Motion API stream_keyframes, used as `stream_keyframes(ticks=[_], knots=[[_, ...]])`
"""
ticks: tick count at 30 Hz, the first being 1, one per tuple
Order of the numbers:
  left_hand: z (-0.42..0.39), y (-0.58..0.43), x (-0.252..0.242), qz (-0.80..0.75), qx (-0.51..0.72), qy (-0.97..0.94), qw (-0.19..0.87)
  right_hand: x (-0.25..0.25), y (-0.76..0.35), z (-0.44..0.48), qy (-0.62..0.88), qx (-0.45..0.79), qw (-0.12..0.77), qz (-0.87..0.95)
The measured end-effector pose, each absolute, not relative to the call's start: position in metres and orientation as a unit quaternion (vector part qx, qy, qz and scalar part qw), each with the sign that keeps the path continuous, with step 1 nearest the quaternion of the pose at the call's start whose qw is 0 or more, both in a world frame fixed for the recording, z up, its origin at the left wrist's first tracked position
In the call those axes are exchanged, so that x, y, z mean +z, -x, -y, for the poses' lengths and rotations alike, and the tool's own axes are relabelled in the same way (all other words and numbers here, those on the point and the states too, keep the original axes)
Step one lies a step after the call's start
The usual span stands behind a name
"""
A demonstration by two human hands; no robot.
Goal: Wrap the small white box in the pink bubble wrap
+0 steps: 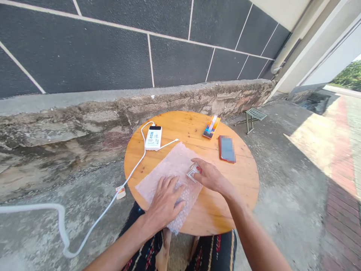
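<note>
A sheet of pinkish bubble wrap (180,158) lies across the round wooden table, one corner hanging over the front edge. My left hand (167,199) rests flat on the sheet with its fingers stretched out. Toward the sheet's right side, my right hand (210,175) grips a small white box (193,171) with red and dark print, thumb and fingers on opposite sides of it. The box sits on or just above the bubble wrap; I cannot tell which.
On the round table (231,192) are a white power bank (153,138) with a white cable (138,162), a phone (227,149) and a colourful orange-blue item (211,127). A folding stool (255,114) stands behind right. A small packet (120,193) lies on the ground. A wall (98,56) runs behind.
</note>
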State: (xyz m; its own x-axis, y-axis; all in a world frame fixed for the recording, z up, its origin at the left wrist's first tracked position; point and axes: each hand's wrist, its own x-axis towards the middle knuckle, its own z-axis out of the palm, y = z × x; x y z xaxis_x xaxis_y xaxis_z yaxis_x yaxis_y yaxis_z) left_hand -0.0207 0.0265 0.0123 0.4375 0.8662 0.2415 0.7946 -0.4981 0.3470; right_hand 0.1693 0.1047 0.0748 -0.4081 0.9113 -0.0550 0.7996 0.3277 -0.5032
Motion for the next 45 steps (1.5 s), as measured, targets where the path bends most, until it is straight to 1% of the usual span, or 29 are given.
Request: stream_keyframes(ticks=[4,8,11,15,18,21,26,34,45], knots=[[-0.033,0.003,0.015,-0.497,0.195,-0.84,0.097,0.072,-0.157,-0.104,0.498,0.243,0.131,0.822],[-0.031,0.001,0.019,-0.496,0.208,-0.837,0.098,0.064,-0.156,-0.107,0.519,0.246,0.114,0.811],[-0.025,0.015,0.018,-0.501,0.222,-0.832,0.089,0.062,-0.161,-0.106,0.525,0.234,0.106,0.812],[-0.022,0.033,0.013,-0.538,0.222,-0.81,0.079,0.063,-0.156,-0.101,0.494,0.208,0.109,0.837],[-0.024,0.033,0.01,-0.553,0.228,-0.797,0.084,0.059,-0.144,-0.095,0.479,0.181,0.117,0.851],[-0.025,0.029,0.01,-0.566,0.244,-0.782,0.09,0.054,-0.133,-0.091,0.505,0.156,0.118,0.841],[-0.023,0.026,0.009,-0.579,0.272,-0.763,0.094,0.052,-0.127,-0.087,0.501,0.155,0.128,0.842],[-0.025,0.026,0.008,-0.577,0.261,-0.769,0.092,0.049,-0.117,-0.08,0.541,0.21,0.07,0.811],[-0.024,0.028,0.008,-0.575,0.259,-0.771,0.09,0.046,-0.115,-0.074,0.595,0.175,-0.002,0.785]])
